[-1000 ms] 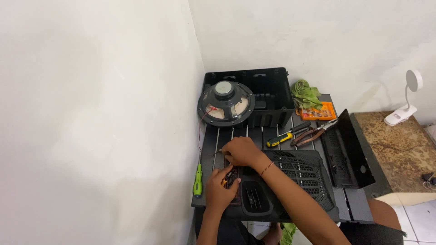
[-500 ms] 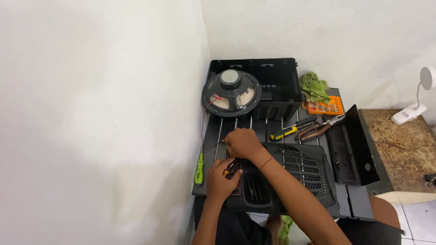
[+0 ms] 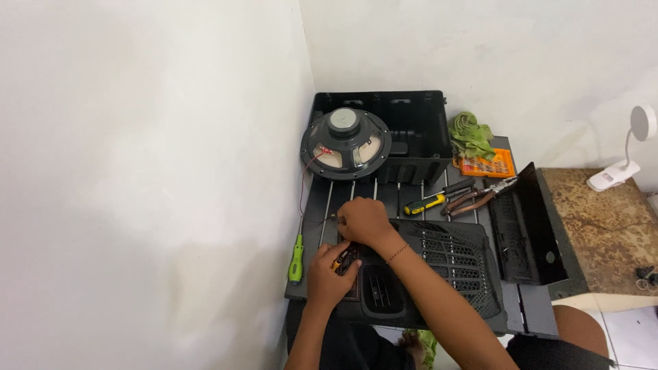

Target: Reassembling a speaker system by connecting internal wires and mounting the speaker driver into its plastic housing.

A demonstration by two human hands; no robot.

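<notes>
White walls meet in a corner behind a dark slatted table (image 3: pixel 384 199), which is pushed tight into that corner so its rear and left edges lie against the plaster. At the table's rear edge stands an open black speaker box (image 3: pixel 411 127), its hollow facing up; a round speaker cone (image 3: pixel 346 144) leans on the box's front left corner, magnet upward, with thin wires running from it down along the left edge. Near the front edge lies a black grille panel (image 3: pixel 445 264), flat, where both hands can reach it. A second black panel (image 3: pixel 521 226) is propped upright at the right edge, out of the way. Behind it, at the rear right corner, rest a crumpled green cloth (image 3: pixel 469 136) and an orange card (image 3: pixel 486 166). Between box and grille lie a yellow-handled screwdriver (image 3: pixel 428 203) and pliers (image 3: pixel 480 199), within reach. A green screwdriver (image 3: pixel 296 257) lies along the left edge. The right hand (image 3: pixel 363 220) is curled, fingers together, pressing on the grille's left rear corner, apparently to steady it. The left hand (image 3: pixel 327 274) has its fingers closed on a small yellow-and-black tool (image 3: pixel 340 259), tip set against the grille's left end. A white lamp (image 3: pixel 627 154) stands on the brown counter (image 3: pixel 603 226) beside the table.
</notes>
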